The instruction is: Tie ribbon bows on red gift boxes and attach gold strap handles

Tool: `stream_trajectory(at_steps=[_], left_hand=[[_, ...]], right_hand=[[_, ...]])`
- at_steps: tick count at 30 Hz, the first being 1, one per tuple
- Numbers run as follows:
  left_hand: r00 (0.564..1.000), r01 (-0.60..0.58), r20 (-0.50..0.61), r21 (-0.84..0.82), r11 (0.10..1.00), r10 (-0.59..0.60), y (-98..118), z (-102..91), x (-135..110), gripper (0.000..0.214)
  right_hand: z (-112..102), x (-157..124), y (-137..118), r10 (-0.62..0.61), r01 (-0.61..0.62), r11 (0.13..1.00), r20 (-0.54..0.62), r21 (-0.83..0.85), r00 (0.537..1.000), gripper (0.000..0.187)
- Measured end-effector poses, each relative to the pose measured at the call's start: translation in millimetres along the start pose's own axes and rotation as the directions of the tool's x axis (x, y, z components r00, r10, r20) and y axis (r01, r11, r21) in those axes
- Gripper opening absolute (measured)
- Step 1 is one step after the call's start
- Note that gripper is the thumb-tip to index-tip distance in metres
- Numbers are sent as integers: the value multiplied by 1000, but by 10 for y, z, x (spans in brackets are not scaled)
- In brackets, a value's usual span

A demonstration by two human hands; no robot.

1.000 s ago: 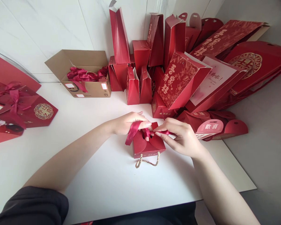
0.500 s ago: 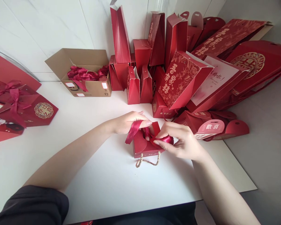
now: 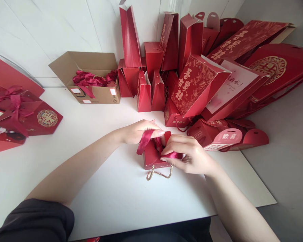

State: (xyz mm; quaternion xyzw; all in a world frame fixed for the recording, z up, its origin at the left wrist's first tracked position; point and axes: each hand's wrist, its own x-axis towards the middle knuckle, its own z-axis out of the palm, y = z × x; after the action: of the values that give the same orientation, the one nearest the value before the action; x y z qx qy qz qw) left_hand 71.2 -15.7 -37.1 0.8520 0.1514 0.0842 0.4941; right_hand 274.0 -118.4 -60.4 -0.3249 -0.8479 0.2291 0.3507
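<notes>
A small red gift box [image 3: 151, 158] with a gold rope handle [image 3: 159, 173] lies on the white table [image 3: 111, 195] in front of me. A dark red satin ribbon [image 3: 144, 141] runs across its top. My left hand [image 3: 138, 131] pinches one end of the ribbon, which hangs down over the box's left side. My right hand [image 3: 187, 155] is closed on the other end, folded into a loop over the box's right half. Both hands rest on the box and almost touch.
A cardboard box [image 3: 91, 79] full of red ribbons stands at the back left. Several red gift bags [image 3: 194, 84] and folded boxes pile up at the back and right. Finished red boxes with bows [image 3: 17, 114] lie at the left edge. The table's corner is at the right.
My right hand has moved left over the box, bending its ribbon end from a straight pull into a loop. My left hand has kept its pinch in place.
</notes>
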Motion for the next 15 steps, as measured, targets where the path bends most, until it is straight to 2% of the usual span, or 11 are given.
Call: stream_trajectory(at_steps=[3, 6, 9, 12, 13, 15], left_hand=[[1000, -1, 31, -40, 999, 2, 7, -6, -3, 44], [999, 7, 35, -67, 998, -4, -5, -3, -3, 44], [1000, 23, 18, -97, 995, -22, -14, 5, 1, 43], [999, 40, 18, -106, 994, -38, -11, 11, 5, 42], [999, 41, 19, -103, 994, -39, -11, 12, 5, 42], [999, 36, 18, -97, 995, -35, -13, 16, 5, 42]], right_hand=[[-30, -29, -3, 54, -51, 998, -55, 48, 997, 3], [-94, -54, -11, 207, -187, 967, -108, 173, 972, 9], [-140, -48, -4, 353, -322, 866, -10, 382, 936, 21], [-126, -18, 13, 438, -404, 731, 75, 550, 896, 25], [-113, -8, 14, 455, -418, 713, 82, 562, 887, 24], [-91, 6, 4, 457, -421, 745, 63, 518, 887, 17]])
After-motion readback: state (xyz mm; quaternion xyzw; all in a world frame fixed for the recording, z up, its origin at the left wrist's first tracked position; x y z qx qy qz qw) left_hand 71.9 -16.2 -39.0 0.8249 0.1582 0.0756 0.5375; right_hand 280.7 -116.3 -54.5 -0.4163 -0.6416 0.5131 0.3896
